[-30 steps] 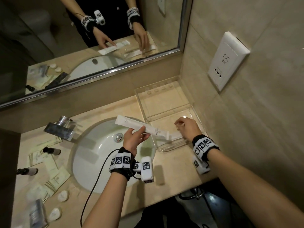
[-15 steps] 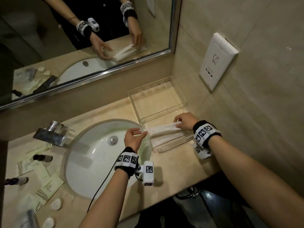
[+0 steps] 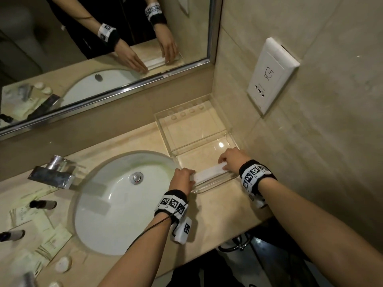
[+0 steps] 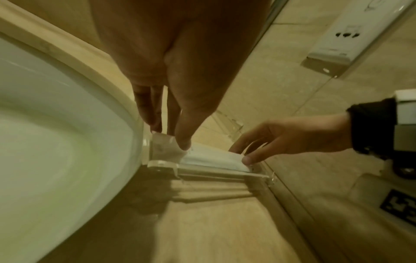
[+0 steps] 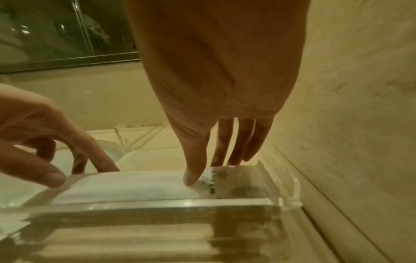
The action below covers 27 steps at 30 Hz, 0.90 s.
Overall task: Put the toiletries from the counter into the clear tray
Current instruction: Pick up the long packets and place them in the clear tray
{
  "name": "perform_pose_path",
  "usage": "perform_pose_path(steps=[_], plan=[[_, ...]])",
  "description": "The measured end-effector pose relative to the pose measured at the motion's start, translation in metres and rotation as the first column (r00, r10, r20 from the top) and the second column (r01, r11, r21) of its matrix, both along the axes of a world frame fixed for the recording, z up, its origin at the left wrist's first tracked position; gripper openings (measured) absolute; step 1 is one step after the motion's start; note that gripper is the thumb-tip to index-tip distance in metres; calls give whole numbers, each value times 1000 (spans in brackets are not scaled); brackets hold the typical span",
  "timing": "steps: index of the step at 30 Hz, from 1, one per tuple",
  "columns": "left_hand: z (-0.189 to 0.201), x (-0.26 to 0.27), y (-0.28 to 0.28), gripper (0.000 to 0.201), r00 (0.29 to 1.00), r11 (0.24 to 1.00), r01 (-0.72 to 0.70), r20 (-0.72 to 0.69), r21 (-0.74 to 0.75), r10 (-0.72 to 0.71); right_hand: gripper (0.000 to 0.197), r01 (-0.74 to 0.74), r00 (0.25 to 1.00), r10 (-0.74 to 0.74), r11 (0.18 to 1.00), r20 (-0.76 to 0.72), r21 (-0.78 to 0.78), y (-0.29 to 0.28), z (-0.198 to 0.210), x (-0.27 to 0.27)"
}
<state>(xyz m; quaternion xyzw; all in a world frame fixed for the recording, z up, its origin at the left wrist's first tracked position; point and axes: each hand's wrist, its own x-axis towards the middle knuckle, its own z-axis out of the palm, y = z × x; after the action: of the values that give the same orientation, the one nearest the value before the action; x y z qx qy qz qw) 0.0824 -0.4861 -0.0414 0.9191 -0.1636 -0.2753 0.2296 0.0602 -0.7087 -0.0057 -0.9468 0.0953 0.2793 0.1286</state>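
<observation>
A clear tray (image 3: 215, 184) with two compartments stands on the counter right of the sink, against the wall. Long white packets (image 3: 209, 172) lie flat in its front compartment along the front wall (image 5: 157, 204). My left hand (image 3: 191, 175) touches the packets' left end with straight fingers and thumb (image 4: 183, 146). At the right end, my right hand (image 3: 224, 164) rests with its thumb (image 5: 191, 179) on the printed wrapper and its fingers straight behind. The packets (image 4: 211, 158) lie between the two hands. The back compartment holds nothing.
The white sink (image 3: 116, 204) and chrome faucet (image 3: 51, 175) lie left of the tray. Two small dark-capped bottles (image 3: 43, 204), paper sachets (image 3: 53, 243) and round soaps (image 3: 63, 264) sit at the counter's far left. A wall socket (image 3: 269, 75) hangs above the tray.
A second ago my left hand held a white packet above the sink, reaching toward the tray. It now lies in the front compartment, with both hands resting at the packets' ends.
</observation>
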Motion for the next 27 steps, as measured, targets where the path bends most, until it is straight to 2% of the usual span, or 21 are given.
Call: perform_pose_path(steps=[4,9,12,15,19,27], plan=[[-3,-2,-3,34,999,1000,6,54,-10,-5,32,107,994,-103,988,-39,109,-4,-2,-2],[-2,-1,-1,33,998,996,-28,48,-88,33,30,169,985,-165,972,-41,165,-5,-2,-2],[10,4,9,24,993,971,-107,31,-213,116,25,223,968,-243,950,69,218,0,6,4],[27,8,32,17,963,909,-266,-40,-320,267,11,225,926,-321,891,198,393,24,21,16],[50,1,84,17,877,797,-479,-151,-369,457,12,108,912,-302,831,278,546,81,42,35],[77,-50,221,15,626,550,-753,-134,-360,768,5,-195,958,4,742,287,641,236,58,51]])
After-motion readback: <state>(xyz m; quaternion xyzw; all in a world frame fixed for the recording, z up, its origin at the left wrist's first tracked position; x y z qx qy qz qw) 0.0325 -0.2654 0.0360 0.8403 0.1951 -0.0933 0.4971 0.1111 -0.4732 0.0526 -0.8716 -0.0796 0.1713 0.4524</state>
